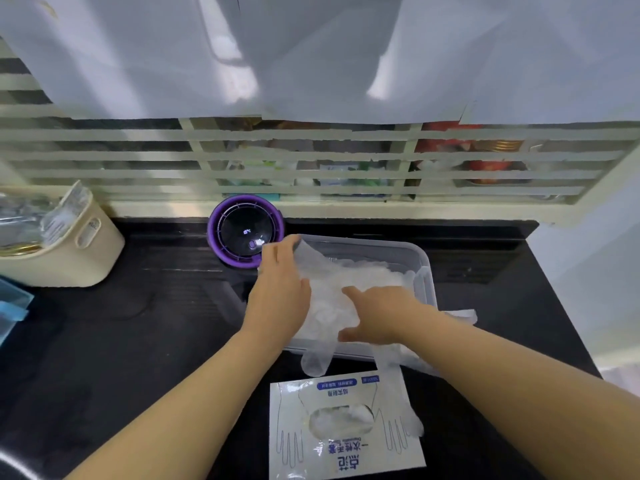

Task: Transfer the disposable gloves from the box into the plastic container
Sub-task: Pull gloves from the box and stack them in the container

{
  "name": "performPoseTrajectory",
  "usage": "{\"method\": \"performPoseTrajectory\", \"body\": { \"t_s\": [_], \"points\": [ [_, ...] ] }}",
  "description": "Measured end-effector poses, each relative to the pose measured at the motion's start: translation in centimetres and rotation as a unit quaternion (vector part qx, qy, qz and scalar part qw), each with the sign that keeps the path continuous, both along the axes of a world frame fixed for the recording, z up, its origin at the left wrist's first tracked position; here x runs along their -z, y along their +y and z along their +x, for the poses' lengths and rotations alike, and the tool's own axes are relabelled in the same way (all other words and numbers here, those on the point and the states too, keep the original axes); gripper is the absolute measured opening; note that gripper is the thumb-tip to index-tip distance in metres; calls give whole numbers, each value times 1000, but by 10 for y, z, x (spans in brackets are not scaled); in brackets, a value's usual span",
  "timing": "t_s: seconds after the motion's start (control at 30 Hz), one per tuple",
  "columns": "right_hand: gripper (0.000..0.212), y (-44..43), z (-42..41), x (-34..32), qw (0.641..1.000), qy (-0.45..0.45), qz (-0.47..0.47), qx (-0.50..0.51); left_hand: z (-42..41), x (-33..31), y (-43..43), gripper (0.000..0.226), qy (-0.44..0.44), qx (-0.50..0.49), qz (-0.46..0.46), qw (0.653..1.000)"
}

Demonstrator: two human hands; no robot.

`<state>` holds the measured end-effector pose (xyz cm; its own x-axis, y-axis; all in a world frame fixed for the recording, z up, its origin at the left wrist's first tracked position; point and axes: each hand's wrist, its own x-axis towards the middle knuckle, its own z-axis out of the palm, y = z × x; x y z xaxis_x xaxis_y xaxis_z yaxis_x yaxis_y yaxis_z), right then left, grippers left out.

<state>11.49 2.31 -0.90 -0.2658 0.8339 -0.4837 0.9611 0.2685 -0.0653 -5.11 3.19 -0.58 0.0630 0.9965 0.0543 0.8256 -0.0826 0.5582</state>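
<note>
Pressing left hand (280, 292) and right hand (377, 317) onto gloves (349, 275) heaped in plastic container (423, 258) on black counter (138, 341), just beyond flat box (304, 455).

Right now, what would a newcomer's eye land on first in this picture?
First, the left hand and right hand resting on a heap of clear gloves in a see-through container at the middle of the black counter. Next come the white glove box lying flat at the near edge, and the round purple gadget behind the container's far left corner.
</note>
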Motion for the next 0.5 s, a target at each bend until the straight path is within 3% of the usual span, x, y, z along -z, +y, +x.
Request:
{"method": "performPoseTrajectory", "body": {
  "t_s": [0.07, 0.1, 0.13, 0.2, 0.3, 0.37, 0.5],
  "points": [
    [85, 6, -3, 8, 1000, -18, 4, -9, 0, -4, 0, 62, 134, 50, 178, 974],
    [85, 8, -4, 11, 1000, -25, 3, -12, 3, -8, 1, 56, 172, 99, 217, 956],
    [85, 9, -6, 14, 999, -31, 2, -18, 8, -10, 2, 47, 202, 173, 188, 946],
    [83, 10, -7, 18, 999, -41, -3, -25, 17, -2, 9, 38, 242, 271, 29, 931],
    [87, 11, -3, 18, 998, -36, -42, -2, 20, 17, 22, 53, 268, 291, -172, 902],
    [91, 14, 3, 11, 998, -14, -65, 13, 20, 29, 30, 65, 276, 301, -213, 888],
    [76, 23, -1, 3, 999, 40, 2, 28, 22, 47, 37, 69, 268, 316, -213, 885]
  ]
}}
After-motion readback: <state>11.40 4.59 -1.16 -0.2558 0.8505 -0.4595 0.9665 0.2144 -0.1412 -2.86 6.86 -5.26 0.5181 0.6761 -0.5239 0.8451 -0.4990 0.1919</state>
